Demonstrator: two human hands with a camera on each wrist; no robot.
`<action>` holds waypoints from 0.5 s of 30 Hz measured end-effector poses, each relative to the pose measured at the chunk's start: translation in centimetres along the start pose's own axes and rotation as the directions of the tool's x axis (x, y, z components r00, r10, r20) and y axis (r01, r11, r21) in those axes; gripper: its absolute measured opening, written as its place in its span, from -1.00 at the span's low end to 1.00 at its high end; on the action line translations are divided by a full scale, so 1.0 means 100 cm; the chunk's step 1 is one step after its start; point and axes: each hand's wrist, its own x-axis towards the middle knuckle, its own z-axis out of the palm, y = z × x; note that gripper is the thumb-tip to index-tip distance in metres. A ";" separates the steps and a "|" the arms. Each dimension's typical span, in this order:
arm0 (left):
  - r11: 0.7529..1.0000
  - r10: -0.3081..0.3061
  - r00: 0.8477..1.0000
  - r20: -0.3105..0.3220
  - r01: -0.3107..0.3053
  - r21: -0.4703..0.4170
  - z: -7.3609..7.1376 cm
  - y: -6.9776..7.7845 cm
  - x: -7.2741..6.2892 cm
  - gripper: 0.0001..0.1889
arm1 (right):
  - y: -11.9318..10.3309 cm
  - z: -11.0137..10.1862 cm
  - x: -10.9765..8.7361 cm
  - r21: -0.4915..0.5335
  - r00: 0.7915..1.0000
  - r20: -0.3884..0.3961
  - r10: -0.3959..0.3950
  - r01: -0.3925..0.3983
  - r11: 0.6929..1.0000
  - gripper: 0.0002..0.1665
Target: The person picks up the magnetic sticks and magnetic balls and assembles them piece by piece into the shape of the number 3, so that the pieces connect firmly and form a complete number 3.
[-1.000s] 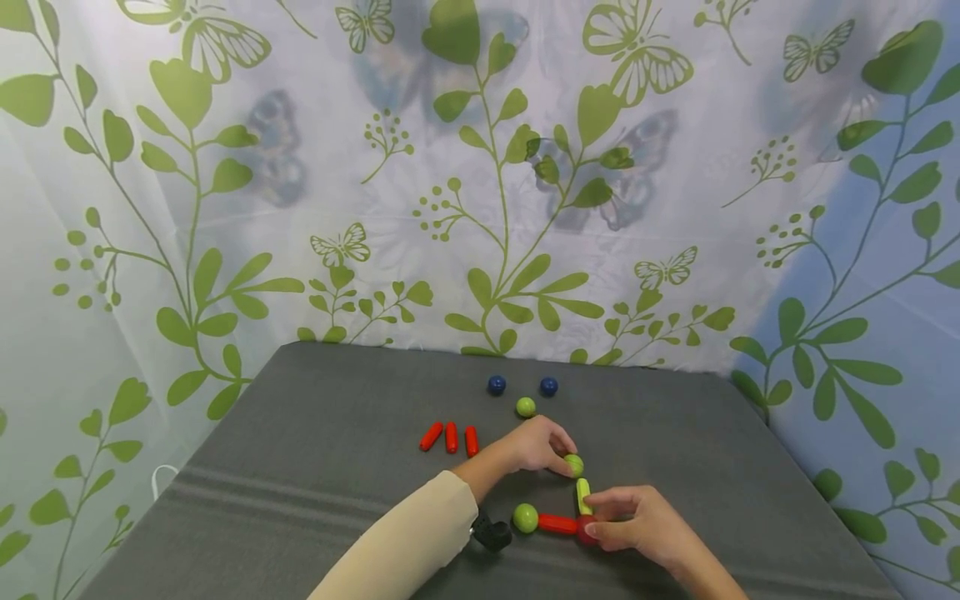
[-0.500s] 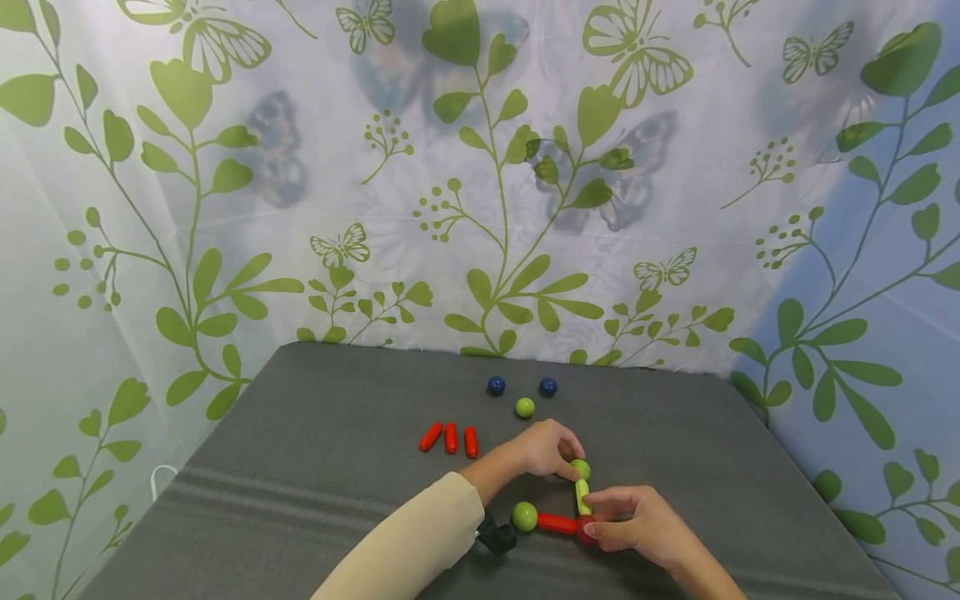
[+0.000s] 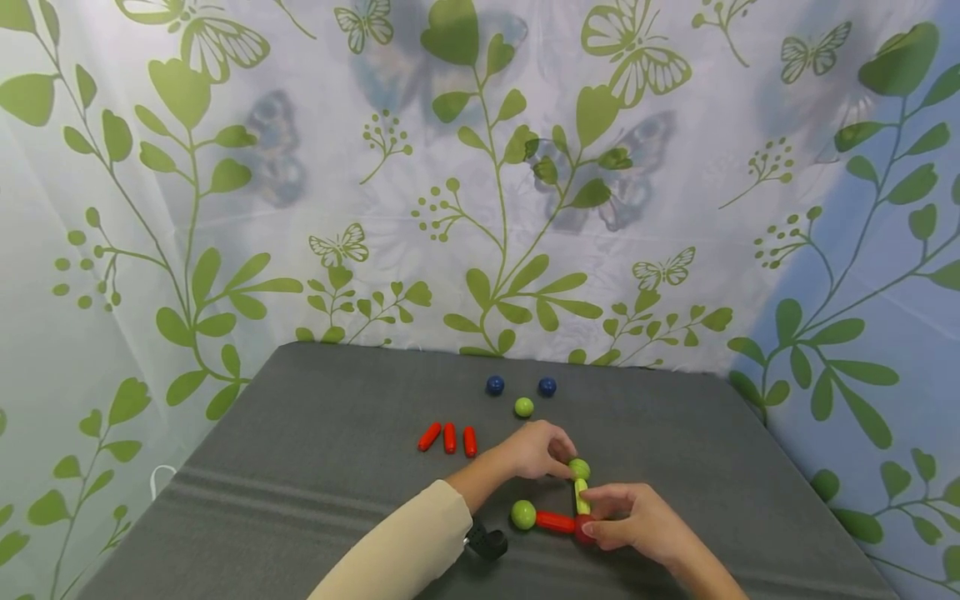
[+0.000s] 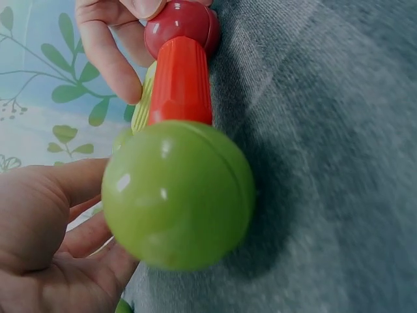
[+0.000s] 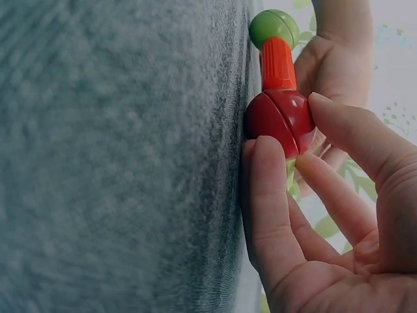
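Note:
Thumb and fingers of my right hand (image 3: 637, 521) pinch a dark red ball (image 5: 277, 122), a joint of a rod-and-ball building toy. From this ball a ribbed red rod (image 3: 555, 522) runs left to a green ball (image 4: 177, 195). A yellow-green rod (image 3: 582, 497) runs away from it to another green ball (image 3: 579, 469). My left hand (image 3: 538, 450) is at the left side of that far ball, thumb and fingers spread apart beside it. In the left wrist view the near green ball hides the left fingertips. Fingers of the right hand partly cover the red ball.
Three loose red rods (image 3: 449, 438) lie to the left on the grey cloth-covered table (image 3: 337, 417). Farther back sit a loose green ball (image 3: 524, 407) and two blue balls (image 3: 495, 385). A leaf-patterned curtain (image 3: 480, 208) hangs behind the table.
The left hand brought the far green ball down to the end of the yellow-green rod, then drew back slightly left. The right hand has kept its hold on the red ball.

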 end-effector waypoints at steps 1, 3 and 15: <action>1.000 -0.001 1.000 -0.005 0.001 -0.007 -0.001 -0.001 -0.002 -0.77 | 0.000 0.000 0.000 -0.001 1.000 -0.001 0.005 -0.005 1.000 -0.36; 1.000 -0.002 1.000 -0.019 0.001 -0.013 -0.003 -0.004 -0.006 -0.76 | -0.001 0.000 0.000 -0.005 1.000 -0.005 0.013 -0.013 1.000 -0.35; 0.999 -0.021 0.994 -0.105 0.016 -0.045 -0.017 -0.021 -0.033 -0.76 | -0.001 -0.002 0.003 -0.032 1.000 -0.005 0.004 -0.004 0.999 -0.35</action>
